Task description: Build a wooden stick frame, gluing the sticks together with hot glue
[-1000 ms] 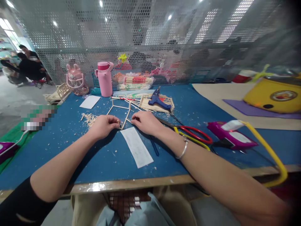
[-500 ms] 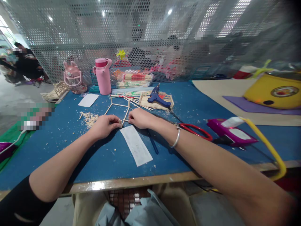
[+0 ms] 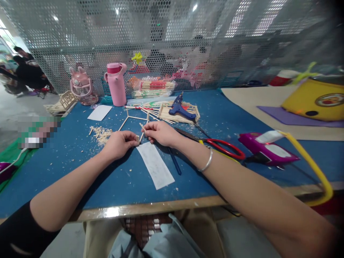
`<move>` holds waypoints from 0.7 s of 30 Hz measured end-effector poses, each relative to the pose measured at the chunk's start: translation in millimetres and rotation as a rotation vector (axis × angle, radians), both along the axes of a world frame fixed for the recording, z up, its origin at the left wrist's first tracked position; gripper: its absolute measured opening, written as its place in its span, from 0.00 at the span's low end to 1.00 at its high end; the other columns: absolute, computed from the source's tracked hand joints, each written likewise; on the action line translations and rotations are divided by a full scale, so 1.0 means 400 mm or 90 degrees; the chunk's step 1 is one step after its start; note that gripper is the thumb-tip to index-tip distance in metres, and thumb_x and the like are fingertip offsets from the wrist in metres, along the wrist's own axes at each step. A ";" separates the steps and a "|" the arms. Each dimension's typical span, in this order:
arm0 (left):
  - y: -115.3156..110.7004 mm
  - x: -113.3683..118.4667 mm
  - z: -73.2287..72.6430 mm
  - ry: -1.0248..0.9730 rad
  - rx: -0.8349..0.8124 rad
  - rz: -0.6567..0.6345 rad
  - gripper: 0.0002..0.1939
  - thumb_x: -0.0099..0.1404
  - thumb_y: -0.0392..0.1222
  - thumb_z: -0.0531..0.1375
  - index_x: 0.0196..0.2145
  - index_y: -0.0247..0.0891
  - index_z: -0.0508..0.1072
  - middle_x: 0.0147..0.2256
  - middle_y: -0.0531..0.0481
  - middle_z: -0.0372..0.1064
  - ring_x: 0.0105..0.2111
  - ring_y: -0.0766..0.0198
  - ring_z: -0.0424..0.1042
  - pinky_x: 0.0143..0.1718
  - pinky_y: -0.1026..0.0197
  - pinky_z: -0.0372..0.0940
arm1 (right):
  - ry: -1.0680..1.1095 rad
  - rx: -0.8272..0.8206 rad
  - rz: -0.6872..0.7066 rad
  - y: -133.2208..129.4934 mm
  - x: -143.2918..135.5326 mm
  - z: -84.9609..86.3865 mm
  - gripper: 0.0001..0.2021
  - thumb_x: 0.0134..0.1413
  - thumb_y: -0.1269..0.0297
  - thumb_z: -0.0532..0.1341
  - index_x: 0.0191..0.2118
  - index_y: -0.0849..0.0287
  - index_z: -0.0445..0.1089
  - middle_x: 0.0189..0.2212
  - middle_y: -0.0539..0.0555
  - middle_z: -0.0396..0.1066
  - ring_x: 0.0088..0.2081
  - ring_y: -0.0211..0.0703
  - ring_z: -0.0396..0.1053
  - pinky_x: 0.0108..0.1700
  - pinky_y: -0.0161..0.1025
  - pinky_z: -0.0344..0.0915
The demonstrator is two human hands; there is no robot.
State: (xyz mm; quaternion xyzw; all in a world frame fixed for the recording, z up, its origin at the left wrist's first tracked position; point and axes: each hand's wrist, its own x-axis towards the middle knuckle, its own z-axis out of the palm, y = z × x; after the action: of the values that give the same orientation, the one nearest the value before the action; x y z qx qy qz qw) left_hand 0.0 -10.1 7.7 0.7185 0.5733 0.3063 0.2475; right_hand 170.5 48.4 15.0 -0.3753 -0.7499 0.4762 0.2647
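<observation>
A thin wooden stick frame (image 3: 136,117) lies on the blue table, with short upright pieces at its corners. At its near corner my left hand (image 3: 120,144) is closed, thumb and fingers pinching a short upright wooden stick (image 3: 137,139). My right hand (image 3: 158,133) pinches another short wooden stick (image 3: 142,127), tilted and raised over the frame's right side. Just below both hands lies a white paper strip (image 3: 156,166). A dark blue pen-like tool (image 3: 175,162) sits beside the strip, partly beneath my right wrist.
Stick scraps (image 3: 100,135) are piled left of the frame. Behind are a pink bottle (image 3: 117,86), a blue glue gun (image 3: 181,109) on a stick panel, and loose sticks. Red-handled scissors (image 3: 227,148) and a purple device (image 3: 268,148) lie right, near a yellow bag (image 3: 314,100).
My right hand has lifted slightly, and the stick in it now tilts upward, away from the near corner. My left hand stays at that corner, still pinching.
</observation>
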 end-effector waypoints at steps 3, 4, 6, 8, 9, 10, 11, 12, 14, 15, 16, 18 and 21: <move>0.002 0.000 0.005 0.014 -0.008 -0.010 0.04 0.54 0.39 0.60 0.28 0.37 0.74 0.26 0.54 0.73 0.26 0.68 0.67 0.30 0.66 0.59 | -0.054 0.205 -0.012 0.013 -0.003 0.002 0.05 0.51 0.69 0.54 0.28 0.62 0.65 0.20 0.46 0.62 0.23 0.31 0.58 0.27 0.31 0.54; 0.003 -0.001 0.006 0.014 -0.012 -0.015 0.04 0.54 0.39 0.60 0.28 0.37 0.74 0.26 0.54 0.73 0.26 0.68 0.67 0.31 0.66 0.59 | -0.076 0.253 -0.004 0.015 -0.005 0.002 0.05 0.51 0.69 0.54 0.27 0.62 0.65 0.21 0.47 0.63 0.25 0.32 0.58 0.29 0.31 0.54; 0.008 -0.003 0.005 0.010 -0.016 -0.025 0.05 0.54 0.40 0.60 0.27 0.36 0.74 0.26 0.54 0.72 0.27 0.68 0.66 0.31 0.65 0.59 | -0.121 0.285 0.014 0.016 -0.008 0.003 0.06 0.50 0.68 0.54 0.27 0.62 0.66 0.22 0.47 0.64 0.26 0.33 0.58 0.30 0.32 0.53; 0.013 -0.007 0.004 0.007 -0.019 -0.041 0.06 0.54 0.40 0.59 0.27 0.36 0.74 0.25 0.54 0.71 0.26 0.68 0.66 0.31 0.65 0.59 | -0.120 0.261 0.002 0.014 -0.009 0.004 0.07 0.50 0.66 0.55 0.27 0.62 0.67 0.21 0.48 0.64 0.25 0.33 0.57 0.29 0.32 0.53; 0.015 -0.008 0.003 0.004 -0.020 -0.051 0.06 0.54 0.41 0.59 0.27 0.36 0.73 0.25 0.54 0.71 0.26 0.68 0.66 0.31 0.65 0.59 | -0.093 0.240 -0.016 0.011 -0.007 0.003 0.07 0.50 0.65 0.55 0.28 0.62 0.67 0.21 0.48 0.64 0.25 0.33 0.57 0.29 0.32 0.53; 0.016 -0.010 0.002 -0.001 -0.020 -0.059 0.06 0.54 0.41 0.59 0.27 0.36 0.73 0.25 0.54 0.71 0.26 0.68 0.66 0.31 0.65 0.59 | -0.057 0.215 -0.035 0.008 -0.005 0.003 0.08 0.50 0.64 0.55 0.28 0.62 0.67 0.21 0.48 0.63 0.24 0.33 0.57 0.29 0.32 0.54; 0.017 -0.010 0.002 -0.007 -0.021 -0.066 0.06 0.54 0.41 0.59 0.27 0.36 0.73 0.25 0.54 0.71 0.26 0.68 0.66 0.31 0.65 0.59 | -0.019 0.186 -0.051 0.005 -0.003 0.004 0.08 0.49 0.63 0.56 0.29 0.62 0.67 0.21 0.47 0.63 0.24 0.32 0.57 0.29 0.32 0.55; 0.017 -0.011 0.003 -0.013 -0.020 -0.071 0.05 0.54 0.40 0.59 0.26 0.36 0.73 0.26 0.54 0.72 0.26 0.68 0.66 0.31 0.65 0.59 | 0.016 0.155 -0.058 0.002 0.000 0.004 0.08 0.48 0.62 0.56 0.29 0.62 0.67 0.20 0.47 0.62 0.23 0.32 0.58 0.28 0.32 0.55; 0.015 -0.011 0.003 -0.014 -0.017 -0.068 0.05 0.54 0.40 0.59 0.26 0.36 0.73 0.26 0.54 0.72 0.26 0.68 0.67 0.31 0.65 0.60 | 0.063 0.090 -0.032 -0.003 0.003 0.003 0.07 0.46 0.63 0.58 0.28 0.62 0.65 0.19 0.46 0.62 0.22 0.32 0.58 0.28 0.32 0.57; 0.015 -0.010 0.003 -0.009 -0.014 -0.062 0.05 0.53 0.40 0.60 0.26 0.36 0.73 0.25 0.54 0.72 0.26 0.68 0.67 0.31 0.65 0.60 | 0.077 0.058 -0.005 -0.005 0.004 0.002 0.06 0.44 0.64 0.59 0.28 0.61 0.65 0.19 0.45 0.62 0.22 0.31 0.59 0.27 0.32 0.57; 0.014 -0.010 0.002 -0.003 -0.011 -0.057 0.05 0.53 0.40 0.60 0.26 0.36 0.73 0.25 0.54 0.72 0.26 0.68 0.67 0.30 0.65 0.60 | 0.082 0.029 0.025 -0.006 0.005 0.000 0.06 0.42 0.65 0.60 0.28 0.61 0.64 0.19 0.45 0.62 0.22 0.31 0.60 0.27 0.31 0.58; 0.014 -0.010 -0.003 -0.006 -0.006 -0.049 0.05 0.53 0.40 0.60 0.27 0.36 0.73 0.24 0.53 0.72 0.25 0.67 0.67 0.30 0.65 0.60 | 0.071 -0.012 0.079 -0.008 0.005 -0.006 0.07 0.40 0.67 0.62 0.27 0.61 0.63 0.19 0.45 0.64 0.22 0.31 0.61 0.26 0.31 0.59; 0.016 -0.011 -0.012 -0.067 -0.019 -0.049 0.07 0.52 0.41 0.61 0.30 0.36 0.73 0.26 0.52 0.73 0.27 0.66 0.69 0.31 0.65 0.62 | 0.023 -0.008 0.114 -0.009 0.006 -0.012 0.05 0.42 0.67 0.61 0.28 0.61 0.66 0.20 0.47 0.67 0.23 0.32 0.64 0.26 0.31 0.59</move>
State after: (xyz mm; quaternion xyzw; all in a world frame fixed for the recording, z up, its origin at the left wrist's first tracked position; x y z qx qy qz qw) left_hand -4.2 -3.6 3.1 0.7194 0.5358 0.3251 0.2993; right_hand 172.9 44.7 10.2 -0.2994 -0.7726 0.5094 0.2324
